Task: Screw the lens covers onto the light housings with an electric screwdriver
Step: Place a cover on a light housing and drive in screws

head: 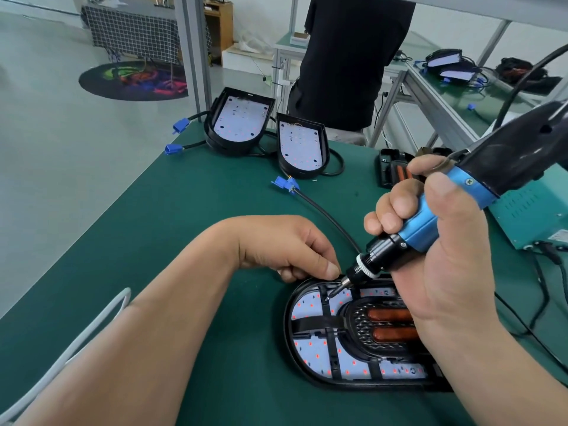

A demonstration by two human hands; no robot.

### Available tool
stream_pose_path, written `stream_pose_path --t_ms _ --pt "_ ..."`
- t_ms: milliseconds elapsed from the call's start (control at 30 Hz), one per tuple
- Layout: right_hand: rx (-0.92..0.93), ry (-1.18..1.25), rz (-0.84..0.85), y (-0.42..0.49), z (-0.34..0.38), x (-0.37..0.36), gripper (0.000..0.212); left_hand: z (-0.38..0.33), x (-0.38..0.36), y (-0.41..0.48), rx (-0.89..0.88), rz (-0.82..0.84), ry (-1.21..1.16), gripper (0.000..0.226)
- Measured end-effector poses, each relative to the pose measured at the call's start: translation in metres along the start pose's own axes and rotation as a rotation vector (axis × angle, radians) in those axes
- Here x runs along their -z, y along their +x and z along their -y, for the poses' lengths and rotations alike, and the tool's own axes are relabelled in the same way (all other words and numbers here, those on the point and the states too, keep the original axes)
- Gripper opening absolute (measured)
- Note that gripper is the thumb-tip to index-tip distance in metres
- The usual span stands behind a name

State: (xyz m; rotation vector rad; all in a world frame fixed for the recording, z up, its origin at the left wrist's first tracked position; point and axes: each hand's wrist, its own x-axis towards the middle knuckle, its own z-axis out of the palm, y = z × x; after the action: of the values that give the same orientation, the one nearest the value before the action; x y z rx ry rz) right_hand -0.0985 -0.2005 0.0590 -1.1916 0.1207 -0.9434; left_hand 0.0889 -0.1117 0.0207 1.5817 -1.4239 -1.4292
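Now my right hand [436, 250] grips the electric screwdriver [421, 226] with all fingers, its bit touching the lens cover [326, 321]; my left hand [289, 247], fingers curled, pinches the light housing [287, 324] rim just beside the bit, on the green table [184, 241].

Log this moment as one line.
step: screw driving | right hand: grips electric screwdriver, bit on lens cover | left hand: holds light housing edge | behind: two uncovered housings
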Motion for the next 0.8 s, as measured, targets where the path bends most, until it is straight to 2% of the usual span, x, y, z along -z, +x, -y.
stream_pose_path --t_ms 100,167,233,333,433,700,800 --pt "0.021 -0.024 0.12 -0.003 0.002 -0.005 0.021 -0.001 -0.001 0.0 0.011 -0.014 0.006 0.009" --pt "0.004 -0.028 0.203 -0.004 0.002 -0.009 0.038 -0.002 -0.002 -0.001 0.015 -0.019 0.021 0.01" --pt "-0.028 -0.025 0.25 -0.004 0.001 -0.014 0.048 -0.002 -0.003 0.0 0.008 -0.015 0.041 0.023" --pt "-0.064 -0.017 0.271 -0.002 0.002 -0.018 0.047 -0.001 -0.003 0.001 0.003 -0.017 0.059 0.04" --pt "-0.071 -0.009 0.297 0.0 0.002 -0.018 0.042 -0.001 -0.004 0.002 -0.006 -0.013 0.059 0.046" --pt "-0.149 0.068 0.413 0.009 -0.004 -0.01 0.038 -0.003 -0.006 0.002 -0.019 -0.009 0.083 0.05" --pt "-0.119 0.093 0.392 0.01 -0.007 -0.006 0.046 -0.004 -0.006 0.001 -0.012 -0.013 0.103 0.041"
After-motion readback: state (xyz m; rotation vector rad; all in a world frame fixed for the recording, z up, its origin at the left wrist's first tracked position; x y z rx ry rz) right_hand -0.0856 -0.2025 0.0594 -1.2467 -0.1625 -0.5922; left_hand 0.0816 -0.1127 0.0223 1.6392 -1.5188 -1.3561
